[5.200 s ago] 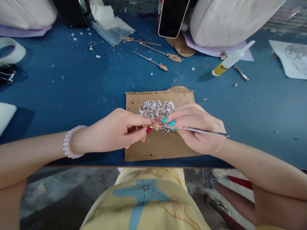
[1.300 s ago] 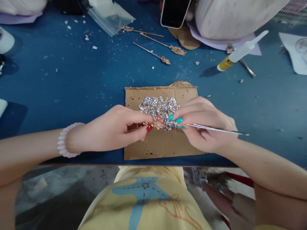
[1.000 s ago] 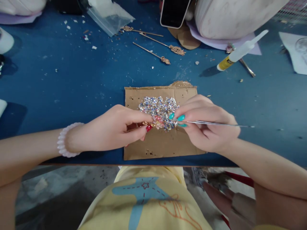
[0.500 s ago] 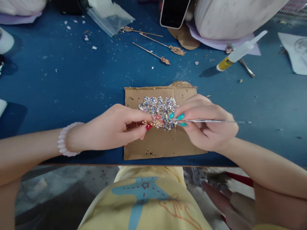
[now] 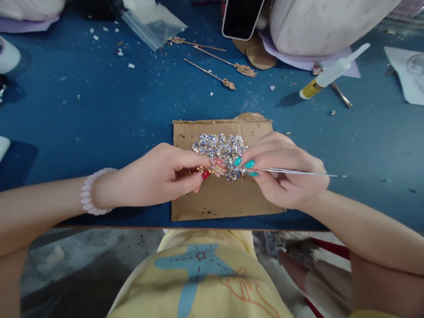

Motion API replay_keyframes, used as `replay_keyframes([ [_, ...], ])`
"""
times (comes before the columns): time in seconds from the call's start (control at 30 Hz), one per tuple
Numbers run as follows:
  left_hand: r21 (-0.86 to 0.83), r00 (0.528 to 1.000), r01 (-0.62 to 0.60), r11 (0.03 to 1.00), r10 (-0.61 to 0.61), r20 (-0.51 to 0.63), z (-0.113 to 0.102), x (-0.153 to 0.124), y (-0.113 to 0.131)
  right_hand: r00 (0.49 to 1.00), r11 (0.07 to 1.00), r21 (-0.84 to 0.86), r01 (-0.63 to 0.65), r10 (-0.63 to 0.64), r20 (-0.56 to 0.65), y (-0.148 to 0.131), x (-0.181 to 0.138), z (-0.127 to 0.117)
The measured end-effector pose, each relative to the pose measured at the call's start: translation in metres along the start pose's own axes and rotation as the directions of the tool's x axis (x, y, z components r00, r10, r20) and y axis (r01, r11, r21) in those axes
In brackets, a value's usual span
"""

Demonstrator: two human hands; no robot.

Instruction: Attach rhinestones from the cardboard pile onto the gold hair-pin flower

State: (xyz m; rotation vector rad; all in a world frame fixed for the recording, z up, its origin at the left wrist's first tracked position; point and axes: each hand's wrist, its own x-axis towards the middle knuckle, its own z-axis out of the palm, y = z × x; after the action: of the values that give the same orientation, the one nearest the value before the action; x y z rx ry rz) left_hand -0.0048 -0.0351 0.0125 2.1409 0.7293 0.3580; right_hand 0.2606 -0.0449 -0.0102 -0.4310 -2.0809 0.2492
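Observation:
A brown cardboard sheet lies at the near edge of the blue table, with a heap of small glittering rhinestones on it. My left hand is closed in a pinch on a small gold ornament with pink stones, held at the heap's near edge. My right hand is closed on thin metal tweezers. Their tips point left at the ornament, and their tail sticks out past my wrist to the right.
Three gold hairpin sticks lie further back. A glue bottle with a yellow label is at the back right, a phone and a white rounded object behind it, a clear plastic bag at the back left.
My right hand has shifted slightly and the tweezers' tail has swung a little up and down. My left hand keeps the ornament in the same place.

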Motion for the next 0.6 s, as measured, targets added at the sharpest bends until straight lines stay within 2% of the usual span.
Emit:
replay_keyframes([
  [0.23,0.003,1.0,-0.009,1.0,0.009,-0.009,0.0012,0.0005,-0.0008,1.0,1.0,0.001,-0.021,0.021,-0.01,-0.0012,-0.0023,0.0013],
  [0.6,-0.017,1.0,0.008,1.0,-0.008,0.007,0.0004,0.0006,-0.0007,0.994,1.0,-0.028,-0.013,0.016,0.106,-0.0016,-0.0005,-0.0061],
])
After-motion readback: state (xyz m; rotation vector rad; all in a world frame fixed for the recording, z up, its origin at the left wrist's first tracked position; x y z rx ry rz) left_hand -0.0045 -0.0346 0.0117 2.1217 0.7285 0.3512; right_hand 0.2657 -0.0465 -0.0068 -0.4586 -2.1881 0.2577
